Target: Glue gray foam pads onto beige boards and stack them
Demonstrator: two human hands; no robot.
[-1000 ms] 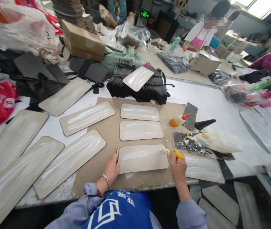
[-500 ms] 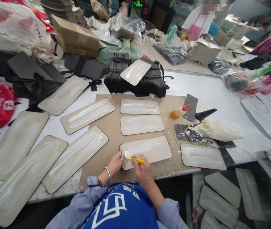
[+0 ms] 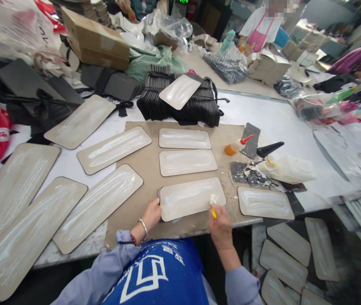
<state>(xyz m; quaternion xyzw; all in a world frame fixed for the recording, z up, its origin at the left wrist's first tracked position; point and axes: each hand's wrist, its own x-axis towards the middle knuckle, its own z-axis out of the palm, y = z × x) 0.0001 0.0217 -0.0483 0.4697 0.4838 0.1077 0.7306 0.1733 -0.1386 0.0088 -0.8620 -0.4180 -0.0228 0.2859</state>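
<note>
Left hand (image 3: 151, 215) pinches near middle panel (image 3: 189, 200) by its left edge; right hand (image 3: 221, 223) grips yellow brush (image 3: 213, 212). Panel looks light, stiffish, probably slick where coated; hold edges

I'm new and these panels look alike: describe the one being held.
On the table, find the brown sheet and its column of three panels. Take the nearest panel. Unlike its neighbours, it has the left hand gripping its left end and a yellow-handled brush, in the right hand, at its right end.
</note>
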